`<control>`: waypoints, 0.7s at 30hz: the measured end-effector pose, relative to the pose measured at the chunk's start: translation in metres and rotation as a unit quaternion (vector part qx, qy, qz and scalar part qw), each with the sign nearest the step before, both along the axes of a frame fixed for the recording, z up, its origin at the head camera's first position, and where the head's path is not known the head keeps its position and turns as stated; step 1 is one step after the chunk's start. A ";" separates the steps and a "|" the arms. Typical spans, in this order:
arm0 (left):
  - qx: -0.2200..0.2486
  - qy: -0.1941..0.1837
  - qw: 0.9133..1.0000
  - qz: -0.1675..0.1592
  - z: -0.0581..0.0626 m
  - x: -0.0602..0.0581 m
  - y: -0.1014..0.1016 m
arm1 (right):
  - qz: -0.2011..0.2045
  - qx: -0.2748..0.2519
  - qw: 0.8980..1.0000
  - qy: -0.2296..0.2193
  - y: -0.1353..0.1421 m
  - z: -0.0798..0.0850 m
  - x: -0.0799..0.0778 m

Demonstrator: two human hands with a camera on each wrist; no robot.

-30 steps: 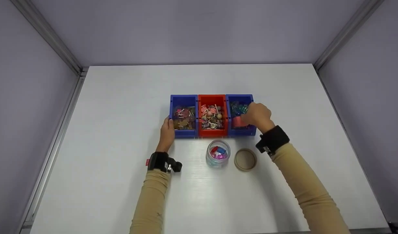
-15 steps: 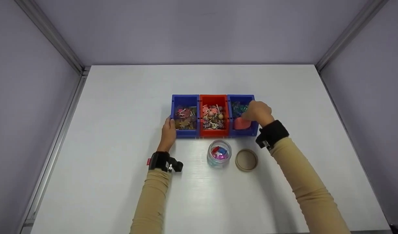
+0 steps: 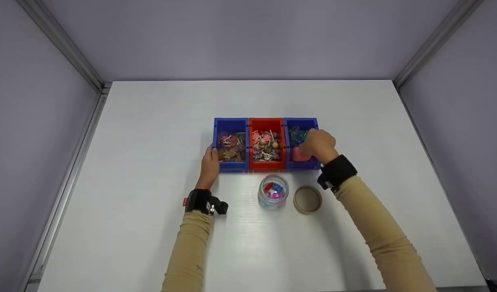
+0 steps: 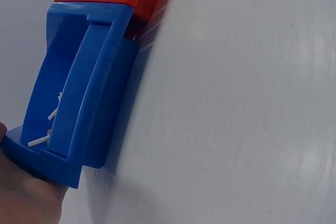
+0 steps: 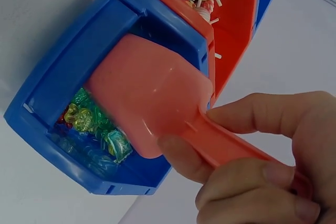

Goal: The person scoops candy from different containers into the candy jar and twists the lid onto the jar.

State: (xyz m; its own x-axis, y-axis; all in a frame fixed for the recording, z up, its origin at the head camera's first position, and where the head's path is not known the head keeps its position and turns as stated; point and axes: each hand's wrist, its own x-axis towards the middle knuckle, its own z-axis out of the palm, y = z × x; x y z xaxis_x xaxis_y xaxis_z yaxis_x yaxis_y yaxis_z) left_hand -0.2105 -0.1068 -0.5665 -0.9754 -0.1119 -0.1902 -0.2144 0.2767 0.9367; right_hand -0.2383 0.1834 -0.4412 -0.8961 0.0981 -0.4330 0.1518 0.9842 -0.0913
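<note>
My right hand (image 3: 319, 144) grips a pink scoop (image 5: 152, 87) by its handle, fingers curled round it and thumb along its side. The scoop's bowl lies inside the right blue bin (image 3: 300, 165), over wrapped candies (image 5: 94, 119) in green, yellow and blue. At the other end of the row, my left hand (image 3: 209, 168) holds the outer side of the left blue bin (image 4: 100, 98), a fingertip showing over its rim. Lollipops with white sticks fill part of that bin. Between the two stands a red bin (image 3: 266, 165) with more lollipops (image 3: 266, 146).
In front of the bins, a clear jar (image 3: 273, 191) holds a few red, blue and pink wrapped candies. A round lid (image 3: 307, 199) lies to its right on the white table (image 3: 151, 134). Grey panels (image 3: 248, 40) enclose the table at the back and sides.
The scoop shifts and tilts slightly within the right blue bin as my right hand moves a little. My left hand stays on the left bin. Jar and lid keep their places.
</note>
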 end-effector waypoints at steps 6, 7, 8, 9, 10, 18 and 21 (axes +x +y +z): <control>0.017 -0.015 1.000 -0.001 -0.001 0.000 -0.001 | -0.006 -0.006 0.999 0.041 0.000 -0.005 0.005; 0.018 -0.014 1.000 -0.001 -0.001 0.000 -0.001 | -0.006 -0.009 0.999 0.053 0.000 -0.006 0.006; 0.018 -0.013 1.000 0.001 -0.001 -0.001 -0.002 | -0.006 -0.012 0.998 0.065 0.000 -0.008 0.007; 0.017 -0.011 1.000 0.002 -0.001 -0.001 -0.002 | -0.008 -0.015 0.997 0.076 0.001 -0.009 0.008; 0.015 -0.009 1.000 0.003 -0.002 -0.001 -0.002 | -0.009 -0.018 0.996 0.087 0.001 -0.011 0.008; 0.008 -0.003 1.000 0.006 -0.001 0.000 -0.001 | -0.018 -0.023 0.996 0.082 0.008 -0.012 0.009; 0.009 -0.007 1.000 0.004 0.000 0.000 -0.001 | -0.019 -0.019 0.998 0.051 0.008 -0.005 0.008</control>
State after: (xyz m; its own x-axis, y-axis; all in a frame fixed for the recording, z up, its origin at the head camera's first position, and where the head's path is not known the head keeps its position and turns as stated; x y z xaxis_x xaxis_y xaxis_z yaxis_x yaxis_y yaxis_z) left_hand -0.2104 -0.1078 -0.5668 -0.9719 -0.1157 -0.2048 -0.2286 0.2587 0.9385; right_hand -0.2307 0.1917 -0.4459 -0.9314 0.1191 -0.3440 0.1779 0.9734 -0.1447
